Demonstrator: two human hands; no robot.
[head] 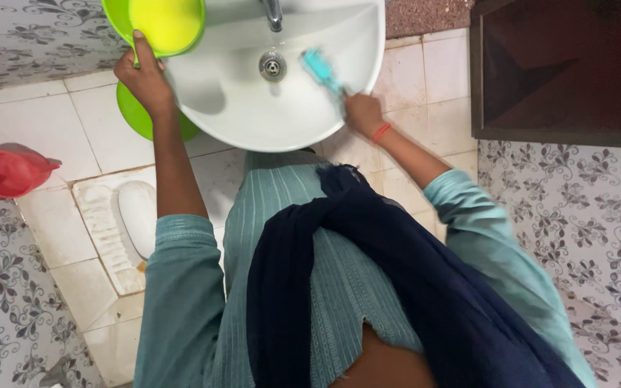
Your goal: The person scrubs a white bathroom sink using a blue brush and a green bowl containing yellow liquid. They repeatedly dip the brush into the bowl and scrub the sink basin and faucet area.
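A white wash basin with a metal drain and a steel tap fills the top middle. My right hand grips a teal brush, whose head rests on the basin's inner wall right of the drain. My left hand holds a lime-green mug by its handle over the basin's left rim. The mug is tilted toward the bowl.
A green bucket stands on the tiled floor under the basin's left side. A squat toilet pan is set in the floor at left. A red jug hangs at far left. A dark wooden door is at right.
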